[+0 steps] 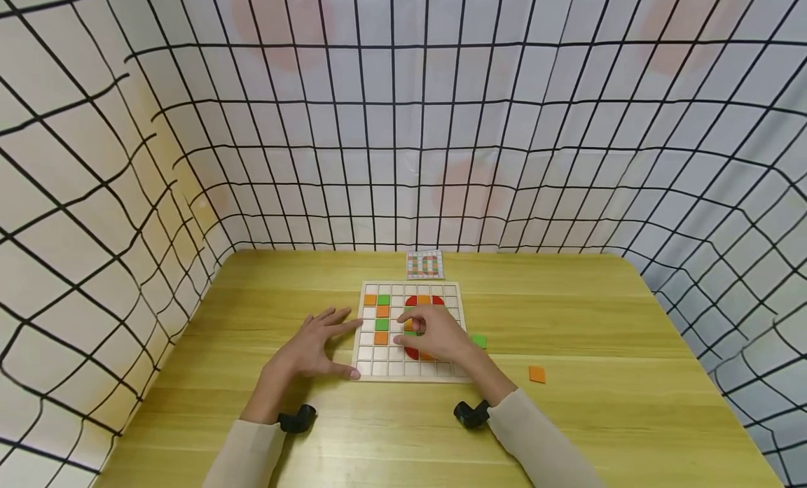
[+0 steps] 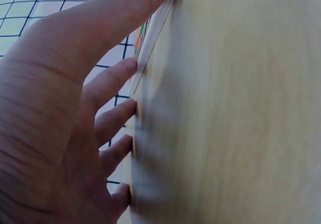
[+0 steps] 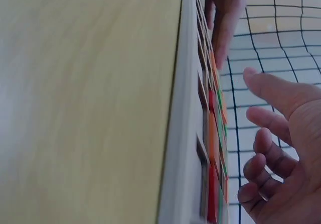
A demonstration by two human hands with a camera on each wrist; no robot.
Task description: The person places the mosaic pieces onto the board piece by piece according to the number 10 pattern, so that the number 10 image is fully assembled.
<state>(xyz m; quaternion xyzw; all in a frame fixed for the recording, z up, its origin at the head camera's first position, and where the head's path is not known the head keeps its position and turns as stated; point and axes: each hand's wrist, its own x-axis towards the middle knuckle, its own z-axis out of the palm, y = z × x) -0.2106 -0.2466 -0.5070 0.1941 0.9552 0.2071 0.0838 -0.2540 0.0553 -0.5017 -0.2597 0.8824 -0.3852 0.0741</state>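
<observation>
A pale wooden grid board [image 1: 410,381] lies on the table, with square orange and green tiles in its cells on the left. Red rounded pieces and more orange and green tiles sit further right, partly hidden by my right hand [image 1: 438,332]. That hand hovers over the board's middle, thumb and index finger apart, the other fingers loosely bent; nothing shows between them in the right wrist view. My left hand [image 1: 309,349] has its fingers spread, with thumb and index finger touching the board's left edge. In the left wrist view its other fingertips rest on the table.
Behind the board lies a small pattern card [image 1: 425,265] with a printed coloured grid. A loose green tile [image 1: 479,342] lies by the board's right edge, and a loose orange tile [image 1: 537,374] farther right. Black netting [image 1: 410,148] surrounds the table's back and sides.
</observation>
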